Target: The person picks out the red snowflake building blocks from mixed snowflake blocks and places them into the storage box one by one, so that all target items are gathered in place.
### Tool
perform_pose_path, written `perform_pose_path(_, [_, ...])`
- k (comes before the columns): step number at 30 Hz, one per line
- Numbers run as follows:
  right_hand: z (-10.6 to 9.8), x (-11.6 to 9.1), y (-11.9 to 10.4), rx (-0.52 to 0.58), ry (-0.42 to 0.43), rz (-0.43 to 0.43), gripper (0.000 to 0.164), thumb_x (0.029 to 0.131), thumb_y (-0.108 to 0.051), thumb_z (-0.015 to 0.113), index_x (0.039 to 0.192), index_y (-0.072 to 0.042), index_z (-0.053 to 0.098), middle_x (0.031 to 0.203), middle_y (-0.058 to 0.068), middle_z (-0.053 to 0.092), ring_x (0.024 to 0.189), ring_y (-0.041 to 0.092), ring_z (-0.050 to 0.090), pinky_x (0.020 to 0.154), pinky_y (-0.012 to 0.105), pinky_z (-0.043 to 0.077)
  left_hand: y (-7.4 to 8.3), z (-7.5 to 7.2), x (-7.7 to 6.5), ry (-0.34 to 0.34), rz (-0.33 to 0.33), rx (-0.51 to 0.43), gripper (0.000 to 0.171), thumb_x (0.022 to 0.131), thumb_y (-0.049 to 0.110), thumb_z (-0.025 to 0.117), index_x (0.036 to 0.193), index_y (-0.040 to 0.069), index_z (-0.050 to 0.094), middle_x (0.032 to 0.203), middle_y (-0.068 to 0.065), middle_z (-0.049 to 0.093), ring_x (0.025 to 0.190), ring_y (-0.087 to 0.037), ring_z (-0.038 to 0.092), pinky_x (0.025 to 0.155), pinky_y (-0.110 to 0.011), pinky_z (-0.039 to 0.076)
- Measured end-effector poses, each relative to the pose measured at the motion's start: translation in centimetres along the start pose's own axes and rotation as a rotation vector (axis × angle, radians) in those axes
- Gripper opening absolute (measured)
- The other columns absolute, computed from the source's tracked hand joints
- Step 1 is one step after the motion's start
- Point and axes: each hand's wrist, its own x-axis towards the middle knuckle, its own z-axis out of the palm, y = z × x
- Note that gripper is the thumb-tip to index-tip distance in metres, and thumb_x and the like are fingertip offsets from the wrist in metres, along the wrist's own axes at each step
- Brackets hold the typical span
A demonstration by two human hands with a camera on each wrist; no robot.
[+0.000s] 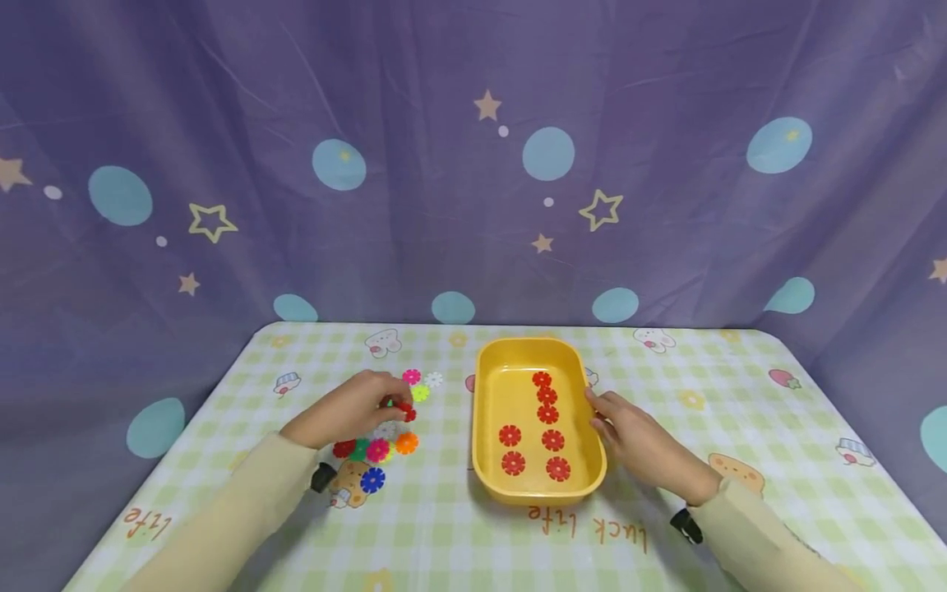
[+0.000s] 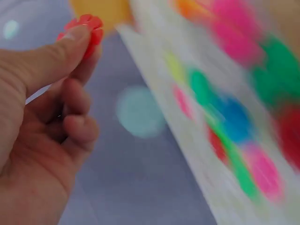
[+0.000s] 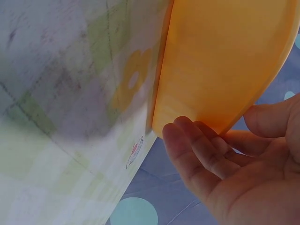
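My left hand [image 1: 362,404] pinches a red flower-shaped plastic disc [image 2: 84,32] between thumb and forefinger, over a group of loose discs on the left. Among these are a blue disc [image 1: 372,480], an orange disc [image 1: 407,443] and a yellow-green disc [image 1: 420,393]. A yellow tray [image 1: 503,485] stands at the middle of the table, with several red discs [image 1: 552,441] lying flat inside it. At the tray's right side, my right hand [image 1: 639,440] holds the rim, thumb at the top edge and fingers against the outer wall [image 3: 211,70].
A green-and-white checked cloth [image 1: 429,543] with cartoon prints covers the table. Behind it hangs a purple curtain [image 1: 414,247] with stars and blue dots. A pink disc [image 1: 411,376] and a white disc [image 1: 434,379] lie at the far end of the loose group.
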Motion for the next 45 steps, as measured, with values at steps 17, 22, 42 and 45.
perform_pose_path(17, [-0.1, 0.2, 0.0, 0.005, -0.025, 0.049, 0.046, 0.095, -0.006, 0.055, 0.137, 0.007, 0.042, 0.11, 0.008, 0.057, 0.087, 0.01, 0.053, 0.079, 0.031, 0.05, 5.6, 5.8, 14.1, -0.093, 0.139, 0.213, 0.013, 0.083, 0.011, 0.074, 0.086, 0.019, 0.065, 0.074, 0.01, 0.054, 0.069, -0.01, 0.049, 0.066, -0.022, 0.043])
perform_pose_path(22, [-0.2, 0.2, -0.2, 0.006, -0.025, 0.045, 0.045, 0.095, -0.006, 0.055, 0.137, 0.007, 0.043, 0.11, 0.008, 0.057, 0.087, 0.01, 0.054, 0.079, 0.031, 0.05, 6.0, 5.8, 15.2, -0.185, 0.124, 0.247, 0.014, 0.08, 0.006, 0.075, 0.077, 0.018, 0.068, 0.07, 0.011, 0.055, 0.066, -0.01, 0.049, 0.064, -0.021, 0.042])
perform_pose_path(42, [0.2, 0.1, 0.0, 0.01, -0.004, 0.011, 0.045, 0.095, -0.005, 0.055, 0.136, 0.008, 0.042, 0.111, 0.009, 0.058, 0.09, 0.012, 0.055, 0.081, 0.034, 0.05, 3.0, -1.5, 6.9, 0.011, 0.113, 0.191, 0.017, 0.081, 0.016, 0.076, 0.097, 0.017, 0.071, 0.09, 0.006, 0.064, 0.085, -0.013, 0.053, 0.078, -0.03, 0.046])
perform_pose_path(45, [-0.1, -0.1, 0.0, 0.008, -0.007, 0.016, 0.045, 0.095, -0.006, 0.055, 0.137, 0.008, 0.042, 0.112, 0.009, 0.058, 0.089, 0.011, 0.055, 0.079, 0.033, 0.05, 0.6, -2.9, 2.3, -0.048, -0.036, 0.131, 0.017, 0.081, 0.015, 0.076, 0.095, 0.019, 0.07, 0.086, 0.01, 0.061, 0.08, -0.013, 0.053, 0.08, -0.033, 0.047])
